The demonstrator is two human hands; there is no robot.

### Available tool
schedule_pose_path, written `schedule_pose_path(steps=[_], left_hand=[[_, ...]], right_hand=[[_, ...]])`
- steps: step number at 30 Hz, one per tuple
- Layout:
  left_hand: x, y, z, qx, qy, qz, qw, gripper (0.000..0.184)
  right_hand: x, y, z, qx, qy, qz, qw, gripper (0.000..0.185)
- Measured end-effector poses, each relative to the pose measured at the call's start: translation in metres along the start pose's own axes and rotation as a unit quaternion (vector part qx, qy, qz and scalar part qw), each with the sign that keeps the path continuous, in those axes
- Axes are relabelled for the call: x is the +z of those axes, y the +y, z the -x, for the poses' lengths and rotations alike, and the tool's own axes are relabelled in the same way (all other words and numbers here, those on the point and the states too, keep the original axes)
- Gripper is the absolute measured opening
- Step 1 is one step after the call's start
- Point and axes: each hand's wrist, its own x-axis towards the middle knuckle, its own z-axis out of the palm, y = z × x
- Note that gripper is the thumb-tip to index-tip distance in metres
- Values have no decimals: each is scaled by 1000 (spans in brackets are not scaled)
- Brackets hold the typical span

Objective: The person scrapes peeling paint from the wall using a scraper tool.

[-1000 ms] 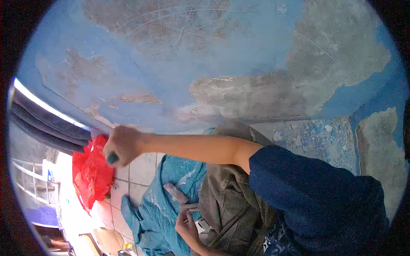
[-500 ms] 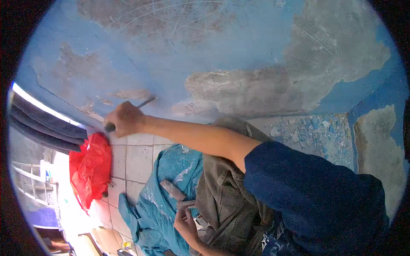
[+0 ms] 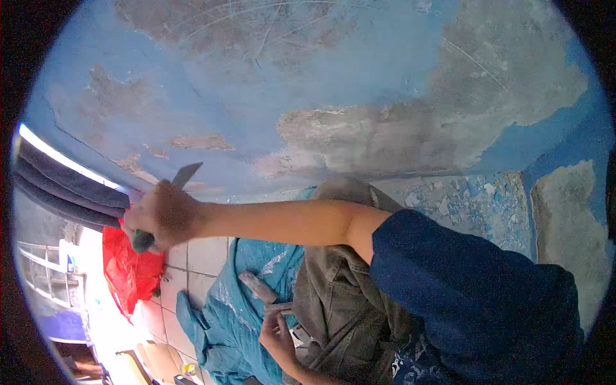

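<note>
My right hand (image 3: pixel 170 215) is closed round the dark green handle of a putty knife (image 3: pixel 187 176), its blade sticking out above the fist. The blade is near the low edge of the peeling blue wall (image 3: pixel 250 90), beside a bare patch (image 3: pixel 202 141); I cannot tell whether it touches. My left hand (image 3: pixel 277 335) stays low by my lap, fingers pinched on a short grey strip (image 3: pixel 278 308). Just beyond that strip, a grey block-like piece (image 3: pixel 256 287) lies on blue-green cloth (image 3: pixel 221 321).
A red plastic bag (image 3: pixel 131 266) hangs or lies by dark folded cloth (image 3: pixel 64 183). Pale floor tiles (image 3: pixel 202 256) run along the wall. Paint flakes (image 3: pixel 471 199) litter the floor strip near the corner. A cardboard piece (image 3: pixel 160 361) and a white rack (image 3: pixel 48 276) are further off.
My right hand has drawn the putty knife back from the bare wall patch, down and leftward, with the blade tilted more steeply. My left hand has barely moved.
</note>
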Motion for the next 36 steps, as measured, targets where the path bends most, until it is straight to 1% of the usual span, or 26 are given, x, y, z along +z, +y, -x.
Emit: schedule_pose_path(steps=[1, 2, 3, 5, 6, 8, 10, 11, 12, 13, 16, 18, 21, 22, 23, 25, 26, 27, 28, 30, 31, 32, 33, 34, 35, 36], left_hand=[[2, -5, 0, 1, -2, 0, 1000, 14], [4, -16, 0, 12, -5, 31, 999, 14], [4, -22, -1, 22, -5, 64, 998, 14], [4, -19, -1, 10, 8, 60, 998, 14], [4, -18, 0, -9, 16, 57, 998, 14], [-2, 1, -1, 10, 3, 29, 1000, 14], [1, -1, -3, 33, -14, 0, 999, 14], [6, -17, -3, 24, -25, 36, 999, 13], [5, -20, -3, 13, -33, 71, 997, 13], [2, -23, 0, 13, -30, 68, 997, 13], [0, -7, -1, 33, 15, 18, 999, 13], [1, -4, -1, 17, 5, 26, 1000, 14], [0, 3, -1, -9, -22, 34, 999, 14], [-2, 1, 0, -8, -21, 31, 999, 14], [-3, -2, 1, 5, -13, 10, 1000, 14], [-1, -8, -1, 19, 0, -6, 1000, 14], [-1, -11, -2, 25, -2, 6, 1000, 14], [0, -14, -2, 31, -4, 18, 999, 14], [1, -11, -2, 28, -7, 20, 999, 14], [-1, -2, -2, 12, -20, -9, 1000, 13], [-1, -3, -1, 12, -21, -11, 1000, 13], [-1, -5, 0, 13, -14, 2, 1000, 13], [-2, -6, 0, 15, -5, 16, 1000, 13], [-2, -8, -2, 18, 2, 17, 1000, 13], [-3, -10, -1, -15, -9, 33, 999, 13], [-2, -11, -1, -48, -22, 48, 997, 14]], right_hand=[[-1, 6, -4, -12, 22, 16, 1000, 19], [0, 37, 6, 32, -10, 69, 997, 20], [3, 65, 20, 144, -41, 118, 982, 20], [9, 78, 33, 154, 1, 104, 983, 17], [10, 66, 24, 152, 1, 103, 983, 17], [0, 21, -1, 30, 28, 23, 999, 15], [-6, 14, -4, 14, 17, 28, 999, 15], [-6, 12, -5, -6, 12, 28, 999, 15], [-4, 34, 5, 27, -1, 34, 999, 17], [1, 48, 18, 109, -85, 83, 987, 17], [18, 19, 18, 97, -90, 67, 989, 16], [9, -12, 5, 5, -50, -26, 998, 16], [0, 3, 1, 5, -40, 32, 999, 15], [4, 39, 13, 24, -38, -30, 999, 14], [7, 54, 23, 89, -111, 98, 985, 15], [15, 28, 20, 72, -159, 95, 980, 15], [19, 13, 19, 65, -114, 45, 990, 16], [14, -5, 11, 66, -116, 45, 990, 16], [5, -22, 2, 27, -116, 20, 993, 17], [5, -19, 0, -16, -109, 5, 994, 18], [6, 4, 9, -14, -107, 6, 994, 18], [7, 35, 21, 33, -114, 38, 992, 17], [3, 44, 20, 77, -123, 69, 987, 17], [16, 38, 22, 87, -144, 85, 982, 15], [26, 32, 27, 41, -108, 75, 990, 13], [20, 13, 24, 38, -107, 47, 992, 12]])
